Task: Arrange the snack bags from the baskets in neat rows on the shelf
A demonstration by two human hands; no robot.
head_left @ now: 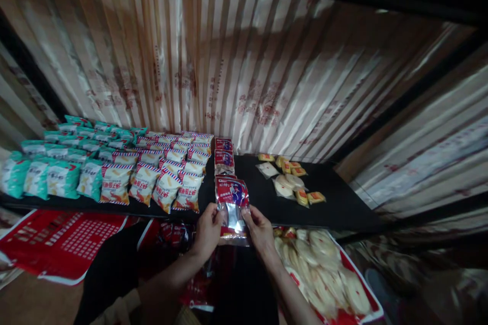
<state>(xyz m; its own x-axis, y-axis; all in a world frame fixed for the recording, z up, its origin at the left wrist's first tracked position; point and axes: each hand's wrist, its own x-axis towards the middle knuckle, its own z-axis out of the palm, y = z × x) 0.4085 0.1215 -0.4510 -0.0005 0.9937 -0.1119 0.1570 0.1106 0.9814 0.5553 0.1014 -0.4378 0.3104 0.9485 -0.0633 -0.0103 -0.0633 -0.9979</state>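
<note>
Between my two hands is a red snack packet (pixel 232 195) with a clear, shiny lower part. My left hand (pixel 209 228) pinches its left edge, and my right hand (pixel 260 228) pinches its right edge. The packet is held at the front edge of the black shelf (pixel 263 198). Right behind it, a column of similar red packets (pixel 223 157) runs back toward the curtain. To the left of that column stand rows of white snack bags with striped tops (pixel 186 190).
Teal snack bags (pixel 63 177) fill the shelf's left end. On the right lie round white wafers in clear wrap (pixel 285 185) and small yellow packets (pixel 316 197). Below are a red crate (pixel 375 304) of wrapped round wafers and a red basket (pixel 72 238). A striped curtain (pixel 244 61) hangs behind.
</note>
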